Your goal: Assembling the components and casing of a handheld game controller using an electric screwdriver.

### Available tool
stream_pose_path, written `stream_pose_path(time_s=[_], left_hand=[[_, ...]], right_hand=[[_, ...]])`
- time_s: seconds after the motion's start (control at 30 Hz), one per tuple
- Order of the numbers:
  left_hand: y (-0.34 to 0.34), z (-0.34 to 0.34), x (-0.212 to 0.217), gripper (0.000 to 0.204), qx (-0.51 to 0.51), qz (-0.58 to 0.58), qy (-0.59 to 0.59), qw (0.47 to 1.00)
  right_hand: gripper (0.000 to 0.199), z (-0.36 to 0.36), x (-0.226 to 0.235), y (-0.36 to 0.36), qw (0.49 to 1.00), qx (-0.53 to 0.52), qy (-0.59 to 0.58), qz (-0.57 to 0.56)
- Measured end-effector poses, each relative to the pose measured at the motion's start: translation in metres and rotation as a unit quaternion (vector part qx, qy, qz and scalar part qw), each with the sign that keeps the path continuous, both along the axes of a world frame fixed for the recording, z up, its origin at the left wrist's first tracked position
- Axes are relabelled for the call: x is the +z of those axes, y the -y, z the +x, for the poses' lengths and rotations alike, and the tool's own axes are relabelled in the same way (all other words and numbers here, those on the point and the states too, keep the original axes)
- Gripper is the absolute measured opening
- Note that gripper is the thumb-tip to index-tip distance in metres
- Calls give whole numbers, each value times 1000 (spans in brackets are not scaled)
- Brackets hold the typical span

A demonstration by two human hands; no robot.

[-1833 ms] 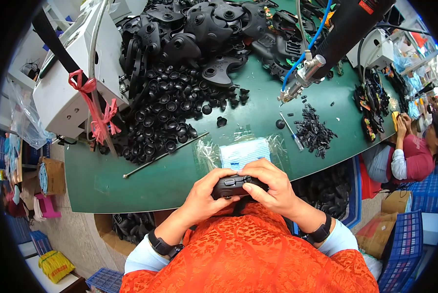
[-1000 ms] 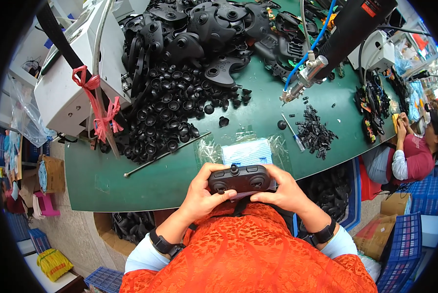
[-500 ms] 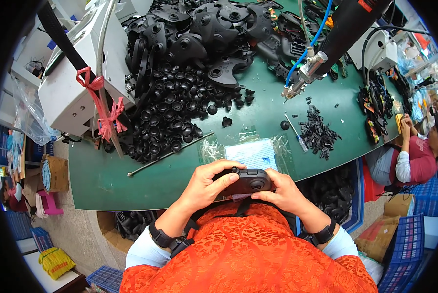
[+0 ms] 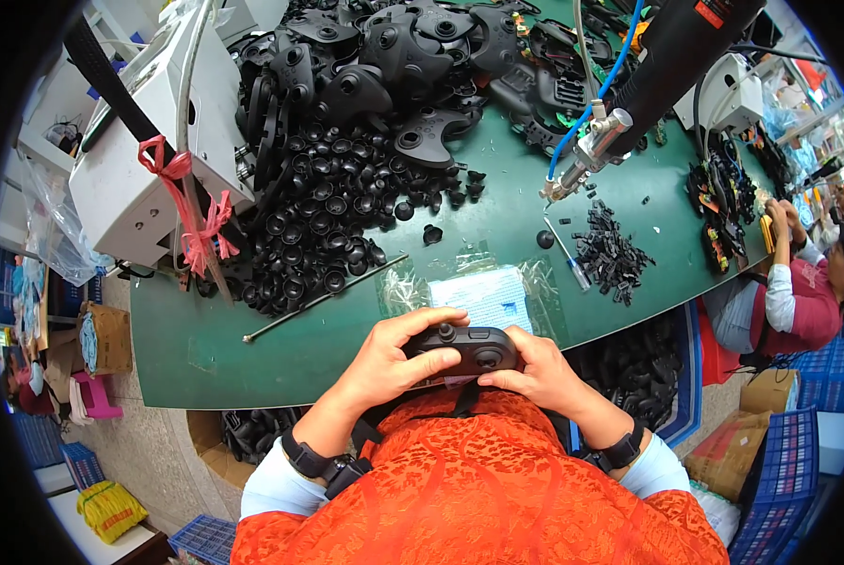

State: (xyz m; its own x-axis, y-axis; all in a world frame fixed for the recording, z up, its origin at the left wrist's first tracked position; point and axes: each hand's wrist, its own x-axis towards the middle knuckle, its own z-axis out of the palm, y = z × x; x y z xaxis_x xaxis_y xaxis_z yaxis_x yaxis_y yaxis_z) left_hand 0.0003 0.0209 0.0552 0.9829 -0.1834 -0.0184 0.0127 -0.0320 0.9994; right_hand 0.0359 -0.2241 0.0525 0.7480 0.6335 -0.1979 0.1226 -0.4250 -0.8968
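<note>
Between both hands, over the table's near edge, I hold a black game controller [image 4: 478, 341]. My left hand [image 4: 398, 356] is closed around its left end, thumb along the front and index finger over the top. My right hand [image 4: 535, 365] grips the other end with the thumb at the lower edge. A dark thumbstick stands out on the controller at each side. Just beyond it, a printed white sheet [image 4: 483, 294] lies under clear plastic film. To the left is a heap of black thumbstick caps [image 4: 328, 193]; to the right, a pile of small black parts [image 4: 610, 250].
Controller shells [image 4: 393, 47] are heaped at the back of the green table [image 4: 252, 372]. A thin metal rod [image 4: 323, 298] lies on the left. A hanging electric screwdriver [image 4: 643, 104] reaches over the right side. A white machine [image 4: 153, 160] stands at left. A co-worker [image 4: 803, 292] sits far right.
The controller has tilted slightly in my hands, showing more of its front face. My grip stays on both ends, and the whole view has shifted a little.
</note>
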Motion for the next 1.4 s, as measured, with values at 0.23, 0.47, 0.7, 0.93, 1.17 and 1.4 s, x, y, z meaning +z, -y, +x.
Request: stream_pose_path(time_s=[0.23,0.47,0.7,0.93,1.17,1.4], left_hand=[[-10,3,-9,36,-45,3,-45,998],[-9,12,-33,36,14,-249,-254,935],[-8,14,-27,48,34,-240,-297,924],[-22,-8,-4,65,44,141,188,971],[-14,-6,-1,47,8,144,233,962],[-13,-7,-2,45,28,167,247,954]], right_hand=[[44,0,-1,-3,1000,-14,-3,15],[74,0,5,-7,917,-104,-263,282],[52,20,12,-2,960,32,276,34],[42,26,13,2,986,-41,156,51],[41,25,7,-1,986,-43,150,55],[40,23,3,-3,982,-50,170,64]])
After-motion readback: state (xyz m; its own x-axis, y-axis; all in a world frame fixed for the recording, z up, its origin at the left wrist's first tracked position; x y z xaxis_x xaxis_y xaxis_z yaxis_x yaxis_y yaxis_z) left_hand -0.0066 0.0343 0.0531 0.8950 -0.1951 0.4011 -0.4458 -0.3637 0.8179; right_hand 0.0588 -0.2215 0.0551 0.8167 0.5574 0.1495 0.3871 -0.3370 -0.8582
